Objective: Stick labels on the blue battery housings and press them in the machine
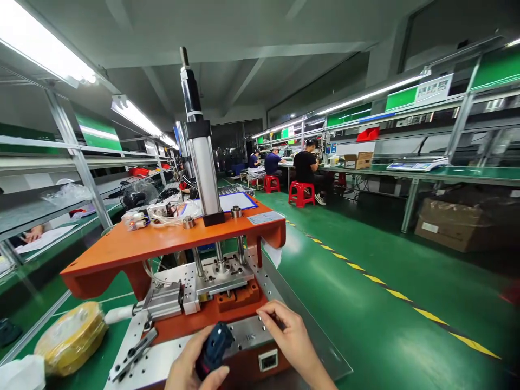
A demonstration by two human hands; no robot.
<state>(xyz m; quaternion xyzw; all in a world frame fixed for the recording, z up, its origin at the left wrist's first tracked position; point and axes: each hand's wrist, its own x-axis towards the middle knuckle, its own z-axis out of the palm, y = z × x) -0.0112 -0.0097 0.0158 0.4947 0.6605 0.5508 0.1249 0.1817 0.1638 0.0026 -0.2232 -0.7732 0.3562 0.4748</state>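
At the bottom of the view the left hand (190, 367) is closed around a small dark blue plastic part (214, 348), thumb below it and fingers wrapped behind, so the part stands up out of the grip. It is held just above the front edge of the steel base plate (244, 337) of an orange pneumatic press (162, 244). The right hand (289, 338) is just beside the part, to its right. This hand is half curled, grasps nothing, and rests its fingertips (263, 313) on the plate. Behind both hands an orange fixture block (239, 297) sits under the press's upright cylinder (203, 162). A plastic-wrapped yellow roll (71, 338) lies on the green tabletop (117, 295) to the left.
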